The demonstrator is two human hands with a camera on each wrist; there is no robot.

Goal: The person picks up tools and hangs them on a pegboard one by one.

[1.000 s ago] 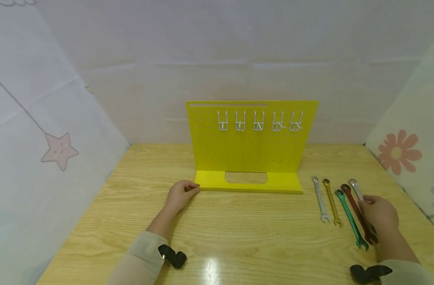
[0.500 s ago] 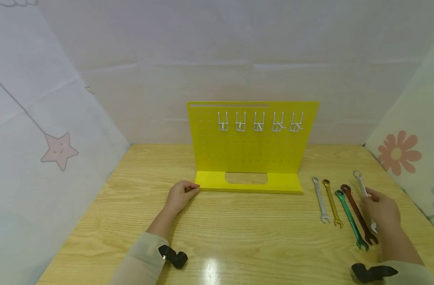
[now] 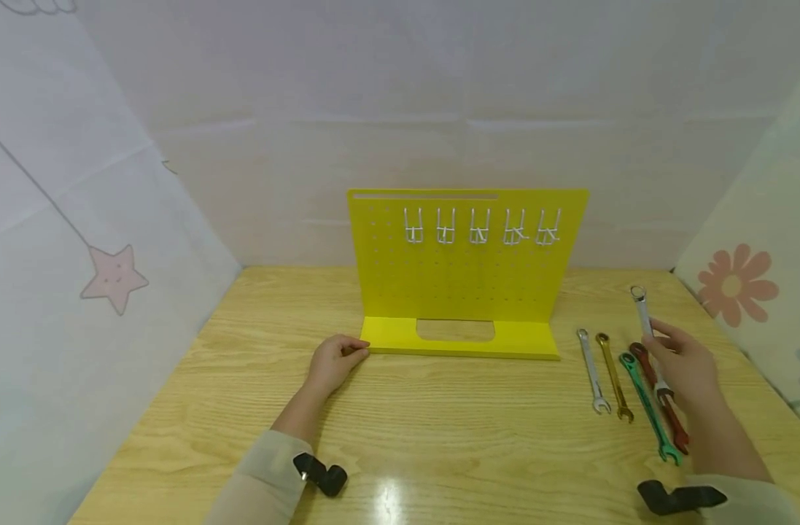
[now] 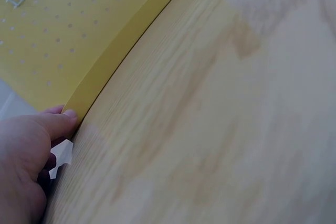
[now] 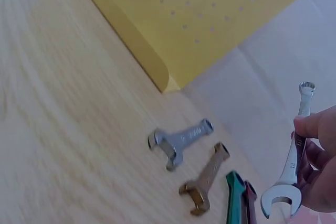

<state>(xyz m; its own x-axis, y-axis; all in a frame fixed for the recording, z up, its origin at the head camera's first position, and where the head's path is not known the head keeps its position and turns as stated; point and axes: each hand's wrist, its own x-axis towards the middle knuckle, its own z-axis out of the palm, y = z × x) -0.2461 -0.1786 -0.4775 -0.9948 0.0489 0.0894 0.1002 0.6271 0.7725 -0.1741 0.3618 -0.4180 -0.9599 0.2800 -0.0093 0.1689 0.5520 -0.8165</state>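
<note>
- Chrome wrench [image 3: 644,315], in the head view, is gripped mid-shank by the right hand [image 3: 685,364], at the far right of the bench [image 3: 472,437]. Its forked end overlaps the red wrench [image 3: 672,419]; whether the two touch cannot be told. If the hand were swept low to the left, the red wrench or the green wrench [image 3: 649,408] could be knocked askew. The gold wrench [image 3: 615,379] and grey wrench [image 3: 593,372] lie farther left, beside the yellow pegboard [image 3: 465,273] with its row of wire hooks [image 3: 480,232].
- Left wrist view: the base lip [image 4: 105,69] is pinched at its near left corner by the left hand [image 4: 23,156], the thumb laid along the edge. Should that hold be loosened while the hooks are pushed against, the pegboard could be shifted. No wrench is shown here.
- Right wrist view: the chrome wrench is seen closely clasped between thumb and curled fingers, with nothing else held. The ring end stands out above the thumb, the forked end hangs below the fingers. Since the shank looks polished and is grasped near its middle, it could be twisted out of line if the forked end were caught on something.
</note>
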